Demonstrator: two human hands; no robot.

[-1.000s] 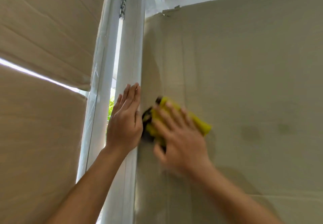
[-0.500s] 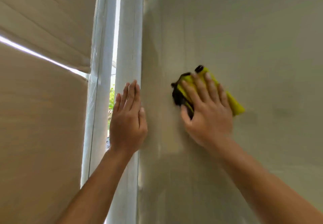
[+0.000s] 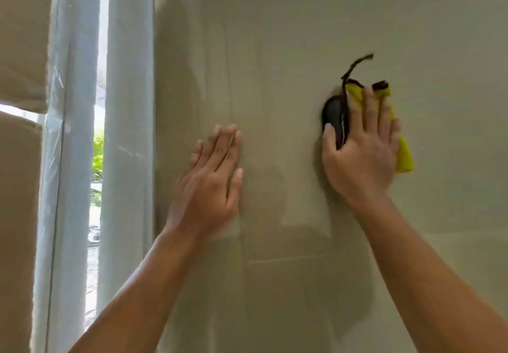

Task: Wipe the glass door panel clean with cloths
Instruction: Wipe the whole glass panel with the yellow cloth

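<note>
At right of centre the right hand (image 3: 360,154) presses the yellow cloth (image 3: 403,157) flat-fingered against the glass door panel (image 3: 288,39), the left hand (image 3: 211,184) lying flat and empty at centre, so the wipe should go best in overlapping strokes under even palm pressure

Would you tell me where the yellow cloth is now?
In the head view the yellow cloth sits right of centre, pressed against the glass panel under the right hand, right of the left hand.
</note>
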